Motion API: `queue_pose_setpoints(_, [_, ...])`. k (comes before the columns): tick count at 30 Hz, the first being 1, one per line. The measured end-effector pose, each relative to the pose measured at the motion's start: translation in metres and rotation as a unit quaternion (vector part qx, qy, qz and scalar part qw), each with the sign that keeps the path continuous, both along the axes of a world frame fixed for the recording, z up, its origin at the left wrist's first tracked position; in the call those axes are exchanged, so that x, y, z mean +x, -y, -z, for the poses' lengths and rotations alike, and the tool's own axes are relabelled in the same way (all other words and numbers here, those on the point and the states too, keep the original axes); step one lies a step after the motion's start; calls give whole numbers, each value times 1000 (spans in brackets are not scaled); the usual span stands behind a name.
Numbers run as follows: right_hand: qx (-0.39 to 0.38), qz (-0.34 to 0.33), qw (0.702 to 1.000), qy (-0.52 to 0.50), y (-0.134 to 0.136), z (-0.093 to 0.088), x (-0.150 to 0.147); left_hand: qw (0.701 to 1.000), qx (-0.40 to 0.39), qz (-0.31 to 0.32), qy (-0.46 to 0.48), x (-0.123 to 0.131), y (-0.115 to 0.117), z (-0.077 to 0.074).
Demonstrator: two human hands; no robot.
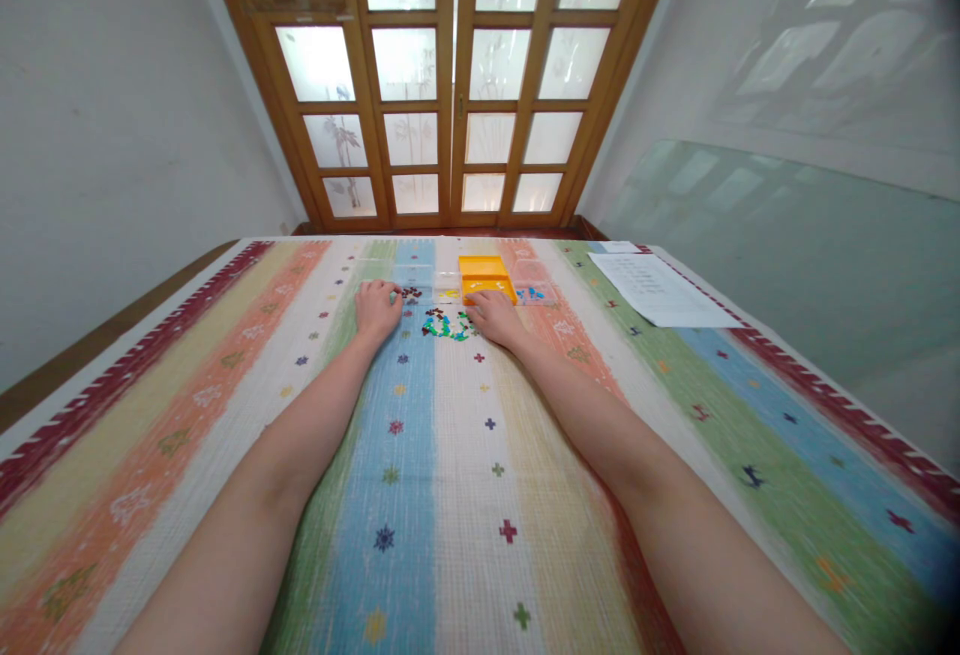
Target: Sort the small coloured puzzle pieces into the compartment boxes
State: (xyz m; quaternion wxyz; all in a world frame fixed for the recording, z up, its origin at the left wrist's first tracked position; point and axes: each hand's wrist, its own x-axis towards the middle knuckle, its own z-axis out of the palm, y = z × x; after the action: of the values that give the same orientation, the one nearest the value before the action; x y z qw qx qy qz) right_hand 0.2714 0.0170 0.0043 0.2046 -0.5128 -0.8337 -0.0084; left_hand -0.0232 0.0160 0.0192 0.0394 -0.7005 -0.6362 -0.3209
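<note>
My left hand point(379, 309) rests on the cloth with its fingers curled together, at the left edge of a clear box section holding dark brown pieces point(412, 293). Anything between those fingertips is too small to make out. My right hand point(492, 315) lies in front of an orange-yellow box point(484, 266) with its lid raised, thumb and forefinger slightly apart. No held piece shows there. Between both hands, small green, blue and dark pieces point(448, 326) form a rough ring on the cloth. Yellow pieces point(448, 293) sit just behind it.
Blue pieces point(531, 293) lie in a clear box right of the orange-yellow one. A printed paper sheet point(660, 290) lies at the table's right side. A striped tablecloth point(465, 495) covers the table. Wooden doors with glass panes point(416, 130) stand beyond.
</note>
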Motion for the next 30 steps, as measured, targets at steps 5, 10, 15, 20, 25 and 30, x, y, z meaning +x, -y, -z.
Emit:
queue_pose_setpoints(5, [8,-5,1000,-11,0,-2,1,970,-54,237,17,7,0,-1])
queue_pose_setpoints(10, [15,-2,1000,-22,0,-3,2,937,-91,337,10,15,6,-7])
queue_pose_setpoints(15, [15,1,999,-29,0,-2,2,910,-88,404,-25,15,5,-6])
queue_pose_setpoints(20, [14,-2,999,-29,2,-4,1,921,-89,379,-31,12,2,-1])
queue_pose_setpoints(25, [10,-1,1000,-26,3,-6,1,922,-97,375,-29,12,2,-1])
queue_pose_setpoints(30, [14,-5,999,-29,5,-6,0,923,-93,372,-20,12,1,1])
